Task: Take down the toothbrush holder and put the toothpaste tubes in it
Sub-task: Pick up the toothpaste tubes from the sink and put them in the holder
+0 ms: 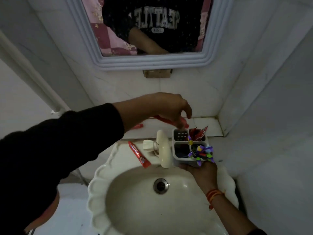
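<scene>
Your right hand [202, 168] supports the toothbrush holder [189, 146] from below, with the palm up and the fingers wrapped under its near side, so it is held above the right rim of the sink [94, 189], just beside the cream faucet [163, 150]. The holder is a white, squarish box that stands upright with its openings toward you, and it is divided in four compartments: the far left one has a perforated insert, the far right one already has red packets or tubes standing in it, the near left one looks dark, and the near right one is covered by a purple and green paper flower [202, 153]. Your left hand [171, 109] is over the far left compartment and pinches a red toothpaste tube [183, 122] between thumb and fingers; the tube lies almost level, its long axis going from left to right, and the hand hides its middle. A second red toothpaste tube [139, 154] lies flat on the sink deck left of the faucet, pointing diagonally from far left to near right. A third red tube [138, 126] is on the ledge [210, 124] behind, partly hidden by your forearm. The corner walls stand close on the right, the mirror [152, 61] hangs above, and the basin in front of you gives open room.
</scene>
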